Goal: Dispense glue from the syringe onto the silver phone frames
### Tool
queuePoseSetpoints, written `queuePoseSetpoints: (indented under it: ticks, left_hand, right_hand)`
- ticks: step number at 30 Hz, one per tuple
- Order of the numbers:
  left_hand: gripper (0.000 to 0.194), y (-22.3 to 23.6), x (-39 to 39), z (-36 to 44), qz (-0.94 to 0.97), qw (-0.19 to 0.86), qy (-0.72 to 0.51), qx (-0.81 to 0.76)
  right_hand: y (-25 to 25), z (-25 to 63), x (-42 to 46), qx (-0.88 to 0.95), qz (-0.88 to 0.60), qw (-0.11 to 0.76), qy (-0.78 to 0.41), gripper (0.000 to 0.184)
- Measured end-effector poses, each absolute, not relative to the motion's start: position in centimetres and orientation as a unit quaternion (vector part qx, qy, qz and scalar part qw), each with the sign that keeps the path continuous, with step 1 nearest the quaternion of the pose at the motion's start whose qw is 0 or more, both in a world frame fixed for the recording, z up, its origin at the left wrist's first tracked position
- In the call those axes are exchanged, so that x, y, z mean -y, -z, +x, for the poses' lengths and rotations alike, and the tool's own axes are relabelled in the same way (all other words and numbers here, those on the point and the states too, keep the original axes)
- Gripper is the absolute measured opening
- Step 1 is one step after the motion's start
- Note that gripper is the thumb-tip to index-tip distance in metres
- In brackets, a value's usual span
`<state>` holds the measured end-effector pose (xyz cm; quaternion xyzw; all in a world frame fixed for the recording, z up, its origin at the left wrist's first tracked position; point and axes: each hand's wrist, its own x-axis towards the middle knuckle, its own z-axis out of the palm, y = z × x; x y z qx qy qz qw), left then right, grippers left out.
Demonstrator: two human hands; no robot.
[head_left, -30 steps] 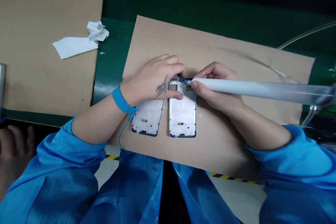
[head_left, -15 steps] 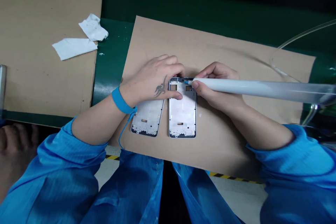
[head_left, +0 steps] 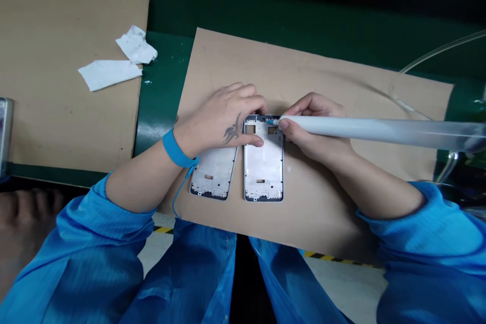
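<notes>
Two white phone frames lie side by side on a cardboard sheet [head_left: 322, 76]. My left hand [head_left: 222, 119] rests over the top of both, its thumb pressing the right frame [head_left: 264, 167] near its upper left corner; the left frame [head_left: 213, 172] is half covered by my palm. My right hand [head_left: 315, 129] is closed round a long white dispenser syringe [head_left: 379, 129] held like a pen. Its blue tip touches the top edge of the right frame. A blue wrist strap [head_left: 175, 149] with a cord sits on my left wrist.
A second cardboard sheet [head_left: 56, 111] lies on the green bench at left, with two crumpled white wipes [head_left: 114, 63] on it. A clear hose [head_left: 425, 61] curves at the right. A metal object [head_left: 4, 126] shows at the left edge. A blurred hand is at bottom left.
Both hands hold their places on the right frame. The upper wipe changed shape and shifted a little left between one second ago and half a second ago; the view has dropped slightly.
</notes>
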<state>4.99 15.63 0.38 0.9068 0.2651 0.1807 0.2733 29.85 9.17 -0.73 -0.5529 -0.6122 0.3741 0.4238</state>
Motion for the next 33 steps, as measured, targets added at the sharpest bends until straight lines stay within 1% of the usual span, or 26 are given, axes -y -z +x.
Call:
queuePoseSetpoints:
  ticks: [7, 20, 27, 33]
  left_hand:
    - [0.062, -0.50, -15.57, 4.99, 0.907, 0.273, -0.174, -0.270]
    - [0.064, -0.30, -15.65, 4.99, 0.908, 0.270, -0.179, -0.266]
    - [0.066, -0.32, -15.63, 5.04, 0.906, 0.275, -0.177, -0.268]
    - [0.064, -0.37, -15.62, 5.04, 0.906, 0.275, -0.184, -0.265]
  right_hand:
    - [0.67, 29.99, -9.30, 0.608, -0.553, 0.426, -0.378, 0.047]
    - [1.20, 29.85, -9.15, 0.600, -0.560, 0.435, -0.370, 0.047]
    - [1.17, 29.88, -9.20, 0.602, -0.559, 0.442, -0.361, 0.044]
    - [0.90, 29.78, -9.23, 0.602, -0.557, 0.439, -0.366, 0.045]
